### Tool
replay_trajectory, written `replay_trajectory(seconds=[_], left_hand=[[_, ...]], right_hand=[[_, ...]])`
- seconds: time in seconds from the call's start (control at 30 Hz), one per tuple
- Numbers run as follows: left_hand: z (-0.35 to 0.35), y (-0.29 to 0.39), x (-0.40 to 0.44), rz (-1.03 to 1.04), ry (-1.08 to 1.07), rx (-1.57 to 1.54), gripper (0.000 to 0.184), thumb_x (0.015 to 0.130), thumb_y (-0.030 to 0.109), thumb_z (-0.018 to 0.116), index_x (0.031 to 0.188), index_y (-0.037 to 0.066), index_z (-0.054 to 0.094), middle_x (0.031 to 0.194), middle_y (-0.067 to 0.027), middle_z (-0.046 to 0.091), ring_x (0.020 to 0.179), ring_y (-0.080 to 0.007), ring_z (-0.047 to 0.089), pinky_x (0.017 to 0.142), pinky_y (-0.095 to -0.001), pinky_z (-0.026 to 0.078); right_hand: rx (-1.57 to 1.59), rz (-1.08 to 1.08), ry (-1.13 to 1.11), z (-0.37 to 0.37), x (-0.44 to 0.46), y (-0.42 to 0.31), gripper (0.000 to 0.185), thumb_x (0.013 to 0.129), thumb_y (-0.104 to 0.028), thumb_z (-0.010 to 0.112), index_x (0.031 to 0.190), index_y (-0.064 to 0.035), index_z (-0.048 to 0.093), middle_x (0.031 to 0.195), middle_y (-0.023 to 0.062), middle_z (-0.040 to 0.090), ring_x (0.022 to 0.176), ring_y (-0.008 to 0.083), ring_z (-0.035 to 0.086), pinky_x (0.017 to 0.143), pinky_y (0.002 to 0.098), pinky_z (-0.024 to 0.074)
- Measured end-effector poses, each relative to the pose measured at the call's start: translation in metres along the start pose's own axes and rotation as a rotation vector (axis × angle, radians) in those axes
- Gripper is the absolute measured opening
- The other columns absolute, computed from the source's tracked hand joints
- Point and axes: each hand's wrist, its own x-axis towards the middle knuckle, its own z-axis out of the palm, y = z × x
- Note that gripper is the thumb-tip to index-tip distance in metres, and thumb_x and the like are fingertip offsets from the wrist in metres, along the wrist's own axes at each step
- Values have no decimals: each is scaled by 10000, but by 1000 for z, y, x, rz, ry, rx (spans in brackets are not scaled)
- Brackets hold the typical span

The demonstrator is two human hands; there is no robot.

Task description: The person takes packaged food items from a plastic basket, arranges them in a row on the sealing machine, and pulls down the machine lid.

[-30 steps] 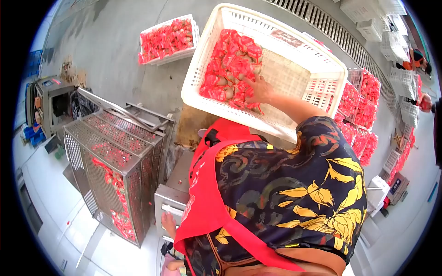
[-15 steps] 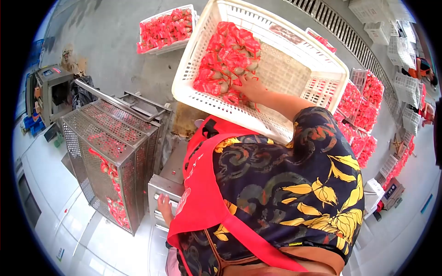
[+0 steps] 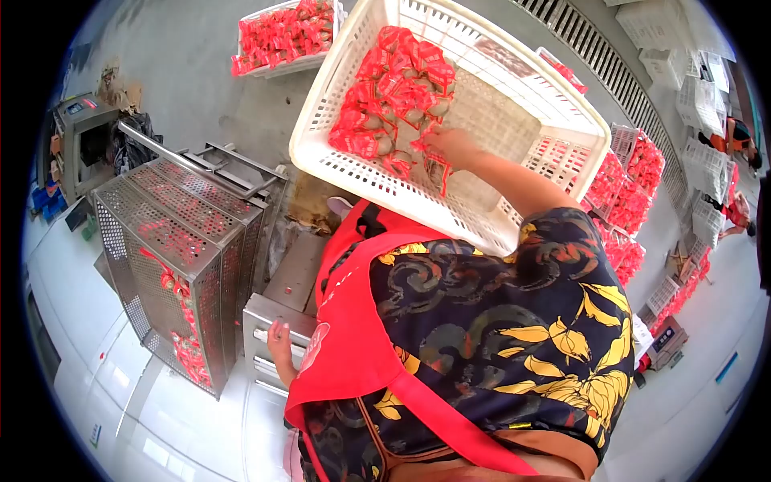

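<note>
Head camera: right hand point(image 3: 456, 149), fingers curled at red packets point(image 3: 401, 90), inside white basket point(image 3: 491, 108); grip cannot be told. Left hand point(image 3: 281, 347), fingers apart, beside metal box point(image 3: 273, 312). Step, apparently: handling packets. Next move calls for a sure finger hold.

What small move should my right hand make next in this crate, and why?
I'd probably close your right hand around the red packet just under its fingers. It looks within easy grasp, at the edge of the bunched packets, with bare crate floor on its other side.
</note>
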Motion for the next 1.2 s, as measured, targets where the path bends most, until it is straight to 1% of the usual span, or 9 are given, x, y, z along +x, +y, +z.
replay_trajectory(seconds=[0.1, 0.23, 0.4, 0.57, 0.63, 0.87, 1.0, 1.1, 1.2], left_hand=[[35, 77, -26, 6, 69, 220, 495, 903, 229, 664, 1333, 40, 506, 1287, -138, 571, 1080, -199, 584, 830, -306, 478], [111, 191, -39, 392, -8, -4, 440, 946, 143, 591, 1345, -10, 482, 1318, -163, 554, 1203, -230, 544, 1058, -352, 383], [228, 324, -82, 547, -568, -238, 555, 951, 287, 604, 1396, 9, 420, 1349, -157, 527, 1188, -228, 546, 1002, -334, 417], [289, 355, -103, 501, -1153, -623, 893, 880, 403, 680, 1523, 117, 130, 1532, -106, 231, 1327, -266, 391, 995, -397, 426], [294, 345, -107, 432, -1295, -759, 938, 858, 417, 702, 1526, 140, 106, 1514, -88, 243, 1314, -246, 399, 1010, -402, 418], [188, 238, -120, 418, -1023, -1205, 917, 845, 213, 738, 1533, 114, 140, 1446, -74, 390, 1316, -181, 395, 1072, -382, 364], [135, 130, -139, 498, -545, -1476, 827, 874, 161, 694, 1517, 106, 177, 1423, -71, 425, 1288, -188, 441, 1054, -374, 392], [110, 41, -152, 650, -255, -1659, 764, 895, 173, 664, 1505, 108, 208, 1399, -74, 449, 1275, -222, 471, 1020, -411, 439], [85, -46, -190, 738, -40, -1776, 713, 915, 298, 635, 1493, 139, 250, 1388, -92, 462, 1243, -259, 511, 964, -472, 485]], right_hand=[[170, 66, 268, -21, -19, 1, 230, 858, -119, 599, 1084, -124, 641, 1028, 138, 637, 932, 342, 624, 777, 418, 510], [360, 19, 515, -65, -34, -20, 207, 797, -43, 672, 1002, -68, 670, 975, 136, 658, 861, 337, 641, 746, 384, 520], [389, 37, 665, -140, -59, -80, 154, 813, 19, 663, 960, -29, 663, 887, 126, 654, 753, 255, 646, 659, 312, 513], [297, -135, 651, -183, -73, -180, 162, 803, 34, 687, 962, 8, 674, 860, 125, 655, 732, 195, 629, 658, 280, 504], [283, -258, 631, -178, -63, -215, 156, 790, 51, 687, 942, 18, 672, 825, 106, 647, 716, 161, 618, 629, 264, 490], [251, -712, 223, -86, 7, -366, 192, 784, 71, 671, 959, -8, 681, 879, 123, 669, 755, 189, 645, 662, 272, 500], [242, -929, -155, -1, 9, -484, 176, 807, 16, 677, 978, -23, 691, 890, 131, 680, 781, 223, 660, 693, 304, 511], [296, -1229, -388, 84, -13, -568, 159, 816, 5, 669, 973, -10, 688, 924, 141, 683, 812, 256, 668, 725, 326, 524], [345, -1276, -640, 179, -55, -632, 143, 810, 10, 689, 952, 22, 674, 890, 119, 677, 806, 171, 647, 737, 277, 510]])
